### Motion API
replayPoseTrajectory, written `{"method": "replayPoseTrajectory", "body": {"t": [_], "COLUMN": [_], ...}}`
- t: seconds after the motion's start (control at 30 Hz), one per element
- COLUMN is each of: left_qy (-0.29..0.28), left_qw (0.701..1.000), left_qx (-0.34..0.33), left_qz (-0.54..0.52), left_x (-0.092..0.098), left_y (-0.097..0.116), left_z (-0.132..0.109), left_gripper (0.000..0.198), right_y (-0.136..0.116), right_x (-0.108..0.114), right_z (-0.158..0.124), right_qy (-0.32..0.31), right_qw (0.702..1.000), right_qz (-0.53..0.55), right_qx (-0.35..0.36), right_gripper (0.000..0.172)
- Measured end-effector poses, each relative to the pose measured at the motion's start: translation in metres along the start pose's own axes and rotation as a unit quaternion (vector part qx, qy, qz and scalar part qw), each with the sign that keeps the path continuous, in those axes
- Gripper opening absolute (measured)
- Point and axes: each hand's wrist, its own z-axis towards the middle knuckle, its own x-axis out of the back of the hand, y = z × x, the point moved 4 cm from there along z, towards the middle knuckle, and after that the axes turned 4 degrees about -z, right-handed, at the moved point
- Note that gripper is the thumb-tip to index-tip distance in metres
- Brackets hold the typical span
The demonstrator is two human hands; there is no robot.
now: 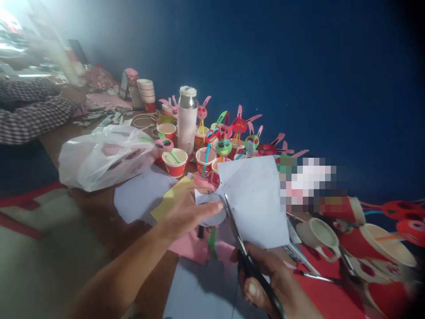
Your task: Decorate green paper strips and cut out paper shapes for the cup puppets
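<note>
A dark blue wall (315, 79) behind a brown table (154, 285)
Bright light (13, 20) shines far left. Near left are red furniture (20, 225) and pale floor (63, 252).

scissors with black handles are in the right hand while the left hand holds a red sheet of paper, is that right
Not quite: the sheet of paper in the left hand is whitish, not red, as the head view shows. The scissors with black handles are indeed in the right hand.
</note>
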Motion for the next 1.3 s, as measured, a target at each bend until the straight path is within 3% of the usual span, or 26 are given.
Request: {"method": "replayPoseTrajectory", "body": {"t": [0.1,0.27,0.67,0.87,1.3], "left_qy": [0.054,-0.028,-0.027,-0.054,-0.061], "left_qw": [0.998,0.998,0.999,0.998,0.997], "left_qx": [0.026,0.048,0.026,0.033,0.047], "left_qz": [-0.008,-0.020,0.010,0.013,0.005], "left_x": [0.000,-0.011,-0.007,-0.007,-0.008], "left_y": [-0.003,-0.009,-0.018,-0.019,-0.021], "left_z": [-0.001,-0.001,-0.002,-0.001,-0.001], "left_gripper": [0.029,0.031,0.031,0.029,0.030], "right_y": [-0.003,-0.001,0.008,0.008,0.012], "right_x": [-0.001,0.000,-0.002,-0.002,-0.002], "right_z": [0.001,0.002,0.004,0.004,0.005], "right_qy": [0.010,0.016,0.039,0.042,0.042], "right_qw": [1.000,1.000,0.998,0.997,0.998], "right_qz": [0.006,-0.004,0.016,0.027,0.035], "right_qx": [-0.006,-0.001,0.041,0.050,0.037], "right_gripper": [0.053,0.052,0.049,0.049,0.050]}}
